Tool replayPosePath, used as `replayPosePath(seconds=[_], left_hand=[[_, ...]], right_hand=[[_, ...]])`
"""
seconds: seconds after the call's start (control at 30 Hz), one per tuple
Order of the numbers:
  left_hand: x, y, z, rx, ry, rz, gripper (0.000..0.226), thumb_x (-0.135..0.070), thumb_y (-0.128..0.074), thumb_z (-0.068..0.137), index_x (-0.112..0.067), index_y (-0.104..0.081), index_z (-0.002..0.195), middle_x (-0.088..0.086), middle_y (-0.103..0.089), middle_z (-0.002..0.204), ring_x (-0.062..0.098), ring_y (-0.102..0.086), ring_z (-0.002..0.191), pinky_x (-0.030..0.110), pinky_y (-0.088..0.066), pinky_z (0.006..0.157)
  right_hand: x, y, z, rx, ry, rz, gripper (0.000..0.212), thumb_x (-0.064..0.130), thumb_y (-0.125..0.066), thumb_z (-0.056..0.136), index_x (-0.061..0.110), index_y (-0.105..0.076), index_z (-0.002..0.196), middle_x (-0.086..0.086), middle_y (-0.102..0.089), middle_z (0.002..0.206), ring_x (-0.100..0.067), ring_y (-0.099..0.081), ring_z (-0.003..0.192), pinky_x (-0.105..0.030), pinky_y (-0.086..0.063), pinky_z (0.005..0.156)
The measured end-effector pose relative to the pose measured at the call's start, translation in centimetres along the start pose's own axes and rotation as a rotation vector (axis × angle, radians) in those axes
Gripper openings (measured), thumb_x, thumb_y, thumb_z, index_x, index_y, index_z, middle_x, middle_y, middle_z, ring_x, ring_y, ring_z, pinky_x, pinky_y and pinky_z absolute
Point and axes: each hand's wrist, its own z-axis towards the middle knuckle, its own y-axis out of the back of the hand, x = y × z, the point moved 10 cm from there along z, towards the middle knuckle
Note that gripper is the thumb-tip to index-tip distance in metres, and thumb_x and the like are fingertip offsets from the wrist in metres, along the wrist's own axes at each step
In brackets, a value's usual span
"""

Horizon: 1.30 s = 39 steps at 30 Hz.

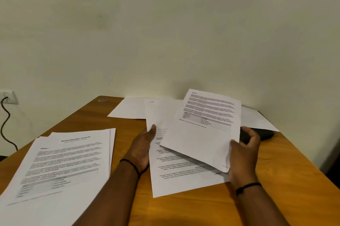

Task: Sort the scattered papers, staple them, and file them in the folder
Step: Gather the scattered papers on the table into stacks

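My right hand (242,154) pinches the right edge of a printed sheet (204,128) and holds it tilted above the table. Beneath it lies another printed sheet (176,176), text upside down, and my left hand (143,146) grips its left edge with the thumb on top. A stack of printed papers (60,167) topped by a transcript page sits at the front left. More white sheets (128,108) lie at the back by the wall. A dark object (263,134), partly hidden behind my right hand and a sheet, rests at the right.
The wooden table (276,198) meets a cream wall at the back. A wall socket (8,97) with a black cable hangs at the far left. A small crumpled scrap (102,100) lies at the table's back left corner.
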Motion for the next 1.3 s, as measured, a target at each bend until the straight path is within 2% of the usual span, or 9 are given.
replayPosePath(seconds=[0.13, 0.3, 0.5, 0.57, 0.63, 0.7, 0.8, 1.07, 1.3], left_hand=[[0.0, 0.1, 0.0, -0.024, -0.002, -0.007, 0.031, -0.031, -0.05, 0.101, -0.011, -0.063, 0.122, 0.019, -0.072, 0.11, 0.039, -0.068, 0.098, 0.058, -0.05, 0.096], [0.3, 0.4, 0.1, -0.048, 0.031, -0.018, 0.034, -0.033, -0.051, 0.101, -0.01, -0.062, 0.123, 0.021, -0.071, 0.114, 0.043, -0.065, 0.11, 0.058, -0.05, 0.095], [0.1, 0.1, 0.2, -0.04, 0.001, -0.02, 0.037, -0.032, -0.05, 0.101, -0.009, -0.059, 0.13, 0.021, -0.069, 0.119, 0.043, -0.063, 0.114, 0.061, -0.045, 0.102], [0.1, -0.2, 0.2, -0.023, -0.008, -0.009, 0.037, -0.032, -0.048, 0.102, -0.011, -0.059, 0.131, 0.02, -0.068, 0.122, 0.042, -0.062, 0.116, 0.061, -0.044, 0.103], [0.0, -0.6, 0.0, 0.008, -0.016, 0.0, 0.037, -0.031, -0.05, 0.1, -0.012, -0.061, 0.131, 0.019, -0.066, 0.126, 0.042, -0.061, 0.118, 0.059, -0.043, 0.105], [-0.1, -0.7, 0.0, 0.018, -0.032, 0.001, 0.038, -0.027, -0.055, 0.097, -0.011, -0.062, 0.13, 0.02, -0.066, 0.127, 0.041, -0.06, 0.119, 0.057, -0.043, 0.106], [-0.2, -0.7, 0.1, 0.002, -0.046, -0.001, 0.036, -0.028, -0.051, 0.1, -0.011, -0.06, 0.131, 0.021, -0.067, 0.124, 0.043, -0.06, 0.119, 0.06, -0.042, 0.106], [0.1, -0.7, -0.2, -0.029, -0.036, 0.01, 0.028, -0.027, -0.049, 0.102, -0.012, -0.062, 0.122, 0.019, -0.071, 0.115, 0.042, -0.065, 0.11, 0.056, -0.052, 0.092], [0.3, 0.5, 0.1, -0.097, -0.01, -0.001, 0.029, -0.027, -0.052, 0.101, -0.011, -0.062, 0.123, 0.022, -0.071, 0.112, 0.045, -0.064, 0.109, 0.064, -0.047, 0.097]], right_hand=[[-2.3, -1.8, -1.2, 0.109, -0.206, 0.128, 0.031, 0.001, -0.048, 0.1, 0.019, -0.068, 0.116, -0.003, -0.068, 0.115, -0.023, -0.068, 0.097, -0.027, -0.056, 0.061], [-2.0, -3.6, -2.0, 0.232, -0.244, 0.228, 0.045, -0.002, -0.052, 0.097, 0.011, -0.051, 0.14, -0.011, -0.064, 0.127, -0.023, -0.066, 0.104, -0.031, -0.059, 0.076], [-1.4, -7.3, -4.6, 0.6, -0.201, 0.095, 0.054, 0.002, -0.055, 0.097, 0.035, -0.041, 0.138, 0.005, -0.069, 0.118, -0.02, -0.073, 0.097, -0.032, -0.062, 0.073], [-2.3, -7.9, -5.5, 0.665, -0.007, -0.303, 0.057, 0.008, -0.06, 0.096, 0.033, -0.041, 0.144, 0.007, -0.063, 0.123, -0.016, -0.069, 0.1, -0.028, -0.06, 0.08], [-0.8, -8.2, -6.2, 0.574, 0.435, -0.681, 0.041, 0.016, -0.065, 0.094, 0.023, -0.06, 0.134, 0.009, -0.065, 0.122, -0.01, -0.065, 0.105, -0.022, -0.052, 0.093], [1.9, -8.3, -7.9, 0.415, 0.858, -0.845, 0.026, 0.021, -0.076, 0.085, 0.019, -0.075, 0.11, 0.003, -0.075, 0.104, -0.015, -0.072, 0.092, -0.023, -0.051, 0.082], [4.3, -7.8, -9.0, 0.205, 1.096, -0.961, 0.018, 0.031, -0.073, 0.078, 0.017, -0.078, 0.088, -0.001, -0.076, 0.079, -0.017, -0.071, 0.06, -0.026, -0.055, 0.055], [4.3, -7.1, -8.8, 0.195, 1.02, -0.917, 0.023, 0.034, -0.068, 0.079, 0.017, -0.077, 0.092, 0.0, -0.075, 0.078, -0.017, -0.07, 0.057, -0.022, -0.053, 0.05], [3.4, -5.2, -5.8, 0.226, 0.705, -0.561, 0.015, 0.012, -0.07, 0.089, 0.02, -0.075, 0.1, 0.005, -0.073, 0.105, -0.014, -0.07, 0.097, -0.029, -0.061, 0.079]])
